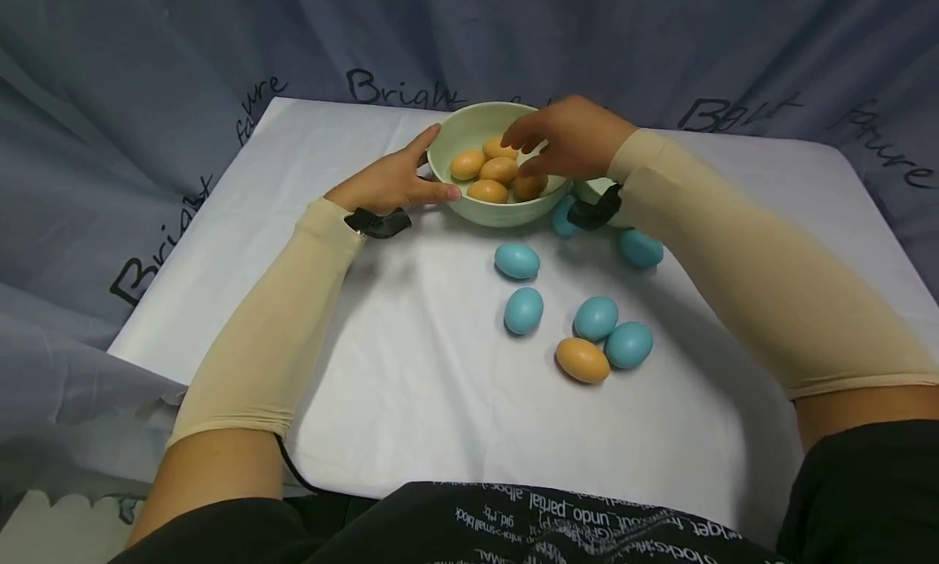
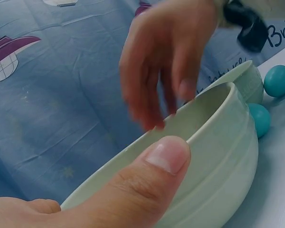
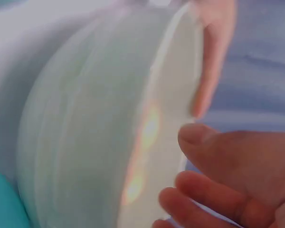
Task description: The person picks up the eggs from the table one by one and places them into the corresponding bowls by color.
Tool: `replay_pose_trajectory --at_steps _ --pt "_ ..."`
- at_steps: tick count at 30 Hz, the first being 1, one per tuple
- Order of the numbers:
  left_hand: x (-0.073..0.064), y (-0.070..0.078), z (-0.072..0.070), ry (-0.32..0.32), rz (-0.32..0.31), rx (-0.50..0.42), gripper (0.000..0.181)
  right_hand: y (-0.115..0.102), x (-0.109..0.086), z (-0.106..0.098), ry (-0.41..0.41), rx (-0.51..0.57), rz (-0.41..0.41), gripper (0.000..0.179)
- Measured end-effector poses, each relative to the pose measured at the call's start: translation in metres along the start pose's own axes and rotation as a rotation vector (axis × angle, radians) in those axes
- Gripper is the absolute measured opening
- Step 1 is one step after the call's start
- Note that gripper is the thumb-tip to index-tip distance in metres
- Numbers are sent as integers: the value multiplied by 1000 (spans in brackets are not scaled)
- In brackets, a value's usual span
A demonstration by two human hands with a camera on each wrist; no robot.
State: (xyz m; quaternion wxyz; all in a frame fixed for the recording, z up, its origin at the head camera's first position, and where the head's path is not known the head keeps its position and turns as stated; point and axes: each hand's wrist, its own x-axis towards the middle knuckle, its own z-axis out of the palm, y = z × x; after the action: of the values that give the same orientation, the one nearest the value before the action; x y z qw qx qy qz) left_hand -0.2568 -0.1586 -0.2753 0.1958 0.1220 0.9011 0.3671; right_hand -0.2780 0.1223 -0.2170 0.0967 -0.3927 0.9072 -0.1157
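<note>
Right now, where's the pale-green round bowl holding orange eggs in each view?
Head: pale-green round bowl, upper centre.
Left wrist: bowl, lower centre, eggs not visible.
Right wrist: bowl, left to centre, blurred.
Shared landmark: the person's bare right hand, near the bowl's opening in all three.

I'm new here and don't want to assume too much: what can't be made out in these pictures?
Head view: second bowl, mostly hidden by the right sleeve and strap.
Left wrist view: contents of the held bowl, hidden by its wall; right hand, blurred.
Right wrist view: blue egg, cut off at the lower left corner.
</note>
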Motion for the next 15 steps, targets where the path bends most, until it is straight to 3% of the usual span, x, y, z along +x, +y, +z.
replay_pose_trajectory --at_steps 7,15 --pt "4 -6 1 6 12 46 120 -28 -55 10 38 -9 -165 36" --pt "5 -4 0 5 28 42 123 -67 -111 31 -163 -127 -292 34"
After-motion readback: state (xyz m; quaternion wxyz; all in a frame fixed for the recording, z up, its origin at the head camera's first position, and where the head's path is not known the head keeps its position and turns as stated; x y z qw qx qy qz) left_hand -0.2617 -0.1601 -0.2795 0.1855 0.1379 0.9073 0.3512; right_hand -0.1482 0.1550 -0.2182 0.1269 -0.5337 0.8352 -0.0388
